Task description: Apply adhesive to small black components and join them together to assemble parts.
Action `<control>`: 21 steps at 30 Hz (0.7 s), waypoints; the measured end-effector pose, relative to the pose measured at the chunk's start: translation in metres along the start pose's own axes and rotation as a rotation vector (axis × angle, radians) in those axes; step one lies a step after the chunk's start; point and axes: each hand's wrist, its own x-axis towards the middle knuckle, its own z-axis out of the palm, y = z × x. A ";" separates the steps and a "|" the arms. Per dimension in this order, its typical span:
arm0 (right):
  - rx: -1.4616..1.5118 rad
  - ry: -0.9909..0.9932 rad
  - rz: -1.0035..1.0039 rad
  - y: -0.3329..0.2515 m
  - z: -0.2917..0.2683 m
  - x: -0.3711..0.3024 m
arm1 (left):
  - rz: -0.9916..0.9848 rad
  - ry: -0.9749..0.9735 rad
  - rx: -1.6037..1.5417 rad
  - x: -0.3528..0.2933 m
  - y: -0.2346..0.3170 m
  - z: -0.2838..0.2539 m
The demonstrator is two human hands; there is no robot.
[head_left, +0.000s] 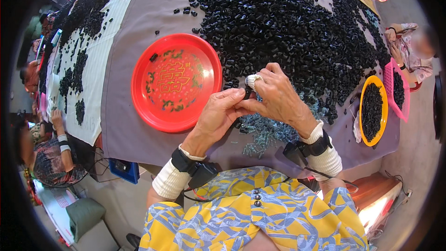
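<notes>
My left hand [214,117] pinches a small black plastic piece [247,94] between thumb and fingers. My right hand [281,94] meets it from the other side, its fingers closed on the same piece; a white cover wraps one of its fingers. Whether the right hand holds anything else is hidden. Just beneath the hands lies a heap of bluish coil springs [267,135]. Beyond them spreads a large pile of black plastic pieces [278,28]. To the left of my hands rests a round red tray [139,107], with one black piece [154,57] near its upper left rim.
A yellow oval basket [384,107] of long black parts and a pink basket [405,110] stand at the table's right edge. Co-workers sit on both sides. Another table [104,46] with black pieces is at left, a blue bin [124,171] below. Cables hang from my wrist devices.
</notes>
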 end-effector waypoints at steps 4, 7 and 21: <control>-0.007 0.000 -0.035 0.001 0.002 0.002 | 0.014 -0.006 -0.016 0.000 -0.001 -0.001; 0.004 -0.040 -0.019 -0.002 -0.002 0.004 | 0.030 0.006 -0.001 -0.003 0.002 0.005; 0.050 -0.069 -0.148 0.001 0.001 0.009 | 0.018 0.085 0.138 -0.017 0.010 0.004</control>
